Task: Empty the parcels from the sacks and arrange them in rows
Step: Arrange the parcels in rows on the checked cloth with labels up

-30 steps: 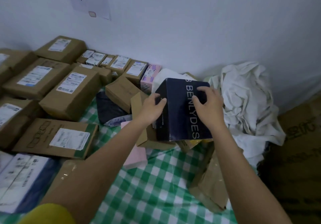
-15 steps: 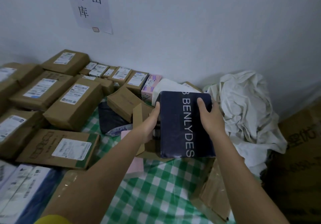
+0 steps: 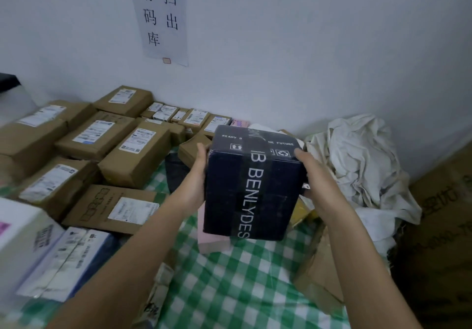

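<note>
A dark navy box (image 3: 255, 180) with black tape lettered BENLYDES hangs in the air above the green-checked cloth (image 3: 229, 277). My left hand (image 3: 198, 172) presses its left side and my right hand (image 3: 313, 172) presses its right side. Its base hides part of a pink parcel (image 3: 214, 241) lying on the cloth. Brown cardboard parcels (image 3: 135, 157) with white labels lie in rows at the left, reaching back to the wall. A crumpled white sack (image 3: 362, 165) is heaped at the right against the wall.
White and blue flat parcels (image 3: 66, 259) lie at the near left. A dark soft bag (image 3: 176, 172) sits behind my left wrist. Brown paper packets (image 3: 319, 277) lie at the right of the cloth, with a large carton (image 3: 439, 226) beyond. A paper notice (image 3: 161, 14) hangs on the wall.
Both hands have lifted the navy box up and toward me, tipping it so its top face now shows. The camera view has tilted upward, showing more wall.
</note>
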